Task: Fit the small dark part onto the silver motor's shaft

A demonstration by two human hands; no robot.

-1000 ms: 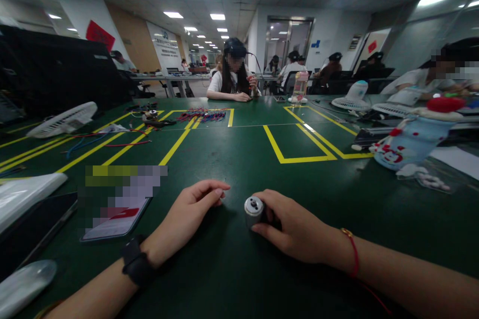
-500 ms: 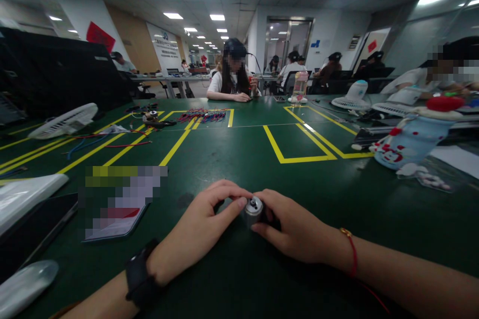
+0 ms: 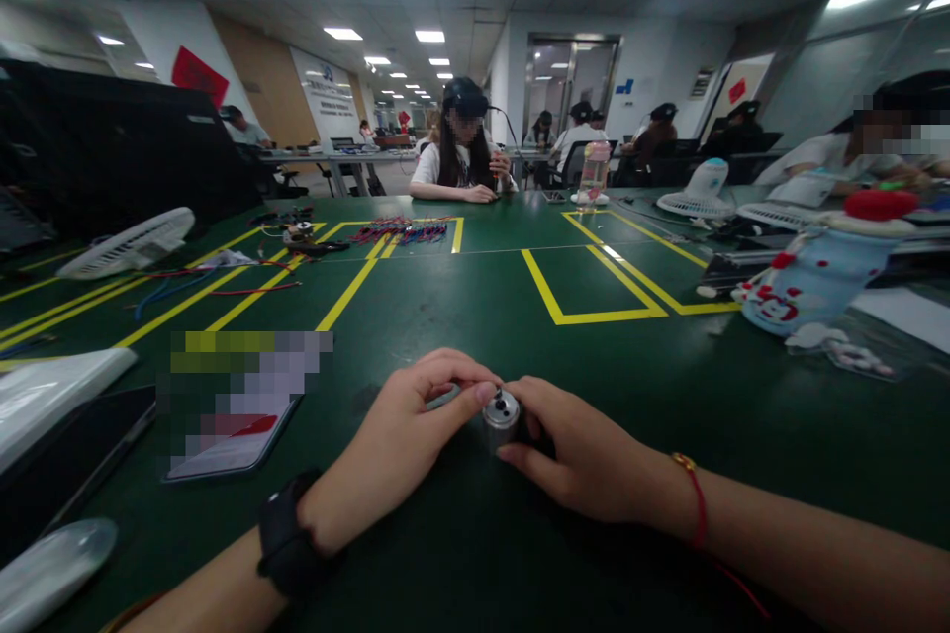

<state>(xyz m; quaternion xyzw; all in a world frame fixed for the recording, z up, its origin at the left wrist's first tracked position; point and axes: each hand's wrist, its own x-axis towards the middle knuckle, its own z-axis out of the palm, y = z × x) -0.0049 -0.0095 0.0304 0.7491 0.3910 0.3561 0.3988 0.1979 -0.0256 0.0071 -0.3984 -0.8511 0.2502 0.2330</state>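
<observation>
A small silver cylinder (image 3: 502, 423), which looks like a small electric motor, stands upright on the green table, its top end showing dark holes. Around its right side curl the thumb and fingers of my right hand (image 3: 571, 440), gripping it. My left hand (image 3: 427, 415) has thumb and forefinger pinched together at the cylinder's top left edge. A tiny dark piece shows by those fingertips; its kind is too small to make out. The left wrist carries a black watch (image 3: 288, 536), and a red cord (image 3: 699, 504) circles the right one.
Left of my hands lie a clear-edged sheet (image 3: 230, 445) and a pale computer mouse (image 3: 55, 569). Farther off are bundled wires (image 3: 407, 230), a white fan (image 3: 126, 242) and yellow tape lines (image 3: 609, 318). A blue bottle (image 3: 816, 277) stands at right. A co-worker (image 3: 464, 153) sits opposite.
My left hand's fingertips have shifted slightly, and the tiny dark piece now sits nearer the cylinder's far edge, by those fingertips. My right hand keeps its grip with little movement.
</observation>
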